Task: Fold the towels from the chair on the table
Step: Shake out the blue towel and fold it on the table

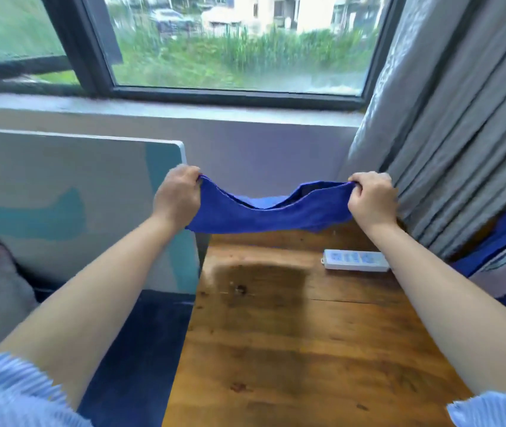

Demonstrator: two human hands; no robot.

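Head view shows both arms stretched forward over the wooden table (pixel 301 349). Left hand (pixel 177 197) and right hand (pixel 370 197) each grip one end of a blue towel (pixel 273 215), with the fingers curled tight around the bunched cloth. This towel hangs in the air between the hands, doubled over and sagging in the middle, above the far edge of the table. On the table near the right forearm lies a white power strip (pixel 354 260). More blue cloth (pixel 501 238) is at the right, beside the grey curtain (pixel 461 149).

Blue towel (pixel 271 212) — between gripping hands (pixel 177 194)
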